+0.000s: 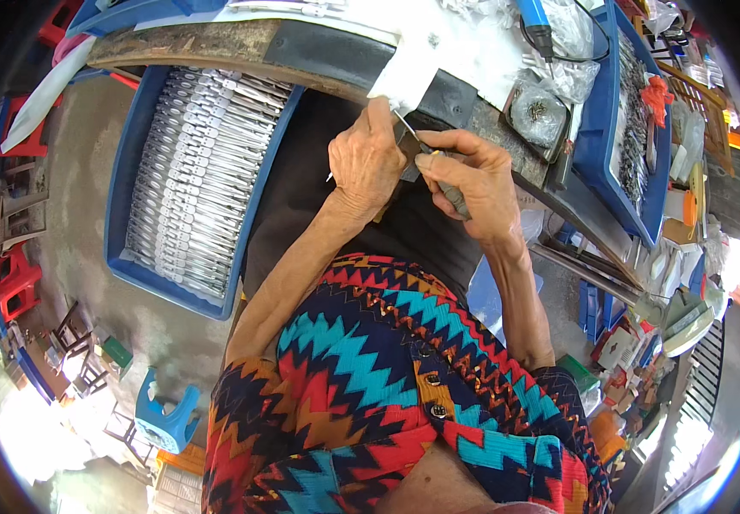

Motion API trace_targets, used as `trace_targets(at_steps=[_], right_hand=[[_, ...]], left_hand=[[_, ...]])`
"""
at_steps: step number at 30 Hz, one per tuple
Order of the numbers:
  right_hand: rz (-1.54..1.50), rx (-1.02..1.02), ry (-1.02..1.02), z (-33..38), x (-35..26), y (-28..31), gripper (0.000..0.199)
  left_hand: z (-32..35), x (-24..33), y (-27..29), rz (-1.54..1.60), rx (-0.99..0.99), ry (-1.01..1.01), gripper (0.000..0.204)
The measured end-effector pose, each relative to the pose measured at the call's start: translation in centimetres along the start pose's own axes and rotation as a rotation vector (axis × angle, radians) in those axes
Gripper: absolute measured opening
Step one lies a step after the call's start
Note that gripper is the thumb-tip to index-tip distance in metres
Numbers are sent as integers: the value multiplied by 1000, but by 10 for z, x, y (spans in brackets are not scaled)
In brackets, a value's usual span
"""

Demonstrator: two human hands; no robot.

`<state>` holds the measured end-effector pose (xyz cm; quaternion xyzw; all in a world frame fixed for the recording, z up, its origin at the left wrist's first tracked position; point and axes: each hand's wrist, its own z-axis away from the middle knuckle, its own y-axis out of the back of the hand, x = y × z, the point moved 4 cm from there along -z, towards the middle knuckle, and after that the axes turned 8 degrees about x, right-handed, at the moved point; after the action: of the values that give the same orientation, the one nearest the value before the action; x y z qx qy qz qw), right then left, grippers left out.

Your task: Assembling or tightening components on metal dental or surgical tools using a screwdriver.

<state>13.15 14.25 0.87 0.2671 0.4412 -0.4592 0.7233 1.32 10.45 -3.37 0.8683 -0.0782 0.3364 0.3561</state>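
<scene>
At the near edge of the workbench (pixel 207 43), my two hands work close together. My left hand (pixel 363 161) is closed, its fingers pinched on something small that they mostly hide; a thin bright tip shows below the palm. My right hand (pixel 477 182) is wrapped round a grey-handled tool (pixel 453 200), thumb and forefinger pressed near its front end. A slim metal piece (pixel 405 125) juts from between the hands toward the left fingertips. Just beyond them, a white sheet (pixel 406 73) hangs over a black pad (pixel 331 53) on the bench edge.
To the left, a blue crate (pixel 114 214) holds rows of slender shiny metal pieces. Another blue crate (pixel 591 141) with metal parts stands on the right. A blue-handled power tool (pixel 534 26) and a plastic-lined tray of small parts (pixel 538 116) lie beyond my right hand. A blue stool (pixel 164 420) stands lower left.
</scene>
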Motion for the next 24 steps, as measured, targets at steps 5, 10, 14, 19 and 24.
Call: trace_targets(at_steps=[5,10,14,19,24], right_hand=[[-203,-42,-117,-7,7,4,21],[-359,-67,-216,-13,13,6,22],[-602,-203,-331,-15,17,7,24],[-289,-238,-120,-13,15,11,29],[-285,-250,11,-3,20,18,32]], left_hand=[[0,1,0,-26,30,-5,23],[0,3,1,-7,55,-12,19],[1,4,-1,-66,65,-28,24],[1,0,2,-62,-43,18,20],[-7,-8,6,126,-248,157,18]])
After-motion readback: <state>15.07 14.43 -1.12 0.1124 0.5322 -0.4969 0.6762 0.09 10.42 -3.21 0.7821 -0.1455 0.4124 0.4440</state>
